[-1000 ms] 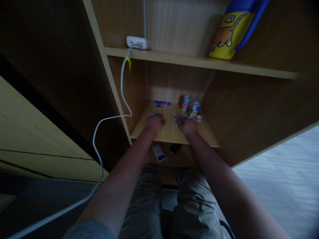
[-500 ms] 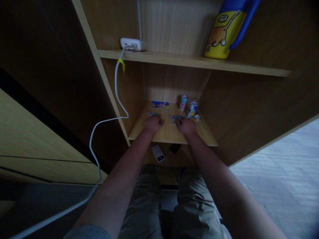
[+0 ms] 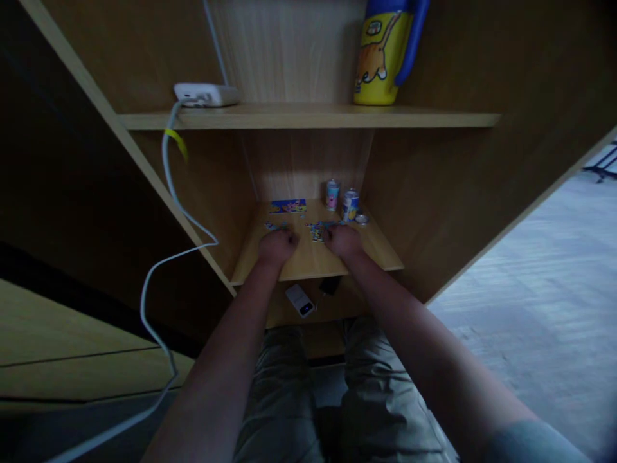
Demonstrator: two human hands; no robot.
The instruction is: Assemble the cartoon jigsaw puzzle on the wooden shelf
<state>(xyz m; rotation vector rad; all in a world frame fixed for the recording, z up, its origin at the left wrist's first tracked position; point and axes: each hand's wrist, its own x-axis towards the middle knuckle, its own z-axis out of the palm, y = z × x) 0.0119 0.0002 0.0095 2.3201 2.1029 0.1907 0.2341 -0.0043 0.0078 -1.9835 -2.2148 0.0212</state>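
Note:
Small colourful pieces, like jigsaw pieces, lie on the wooden shelf board (image 3: pixel 308 263). My left hand (image 3: pixel 278 245) is closed on the board's left part, just in front of a few loose pieces (image 3: pixel 274 226); anything between its fingers is too small to make out. Closed too, my right hand (image 3: pixel 342 240) rests at the right edge of a joined cluster of pieces (image 3: pixel 317 231), its fingertips hidden against them. Behind the hands lies a blue picture card (image 3: pixel 288 206). Two small printed cans, one pink and blue (image 3: pixel 332 195) and one blue and white (image 3: pixel 349 204), stand at the back right.
A round metal lid (image 3: pixel 361 220) lies beside the cans. Above, a shelf (image 3: pixel 308 117) holds a white device (image 3: pixel 206 94) with a cable (image 3: pixel 166 168) hanging left, and a yellow-blue bottle (image 3: pixel 378 58). Below the board are a white power bank (image 3: pixel 299 300) and a dark object (image 3: pixel 330 285).
The head view has shifted and turned, so the shelves appear further left and more level. Both hands stay closed at nearly the same places on the board.

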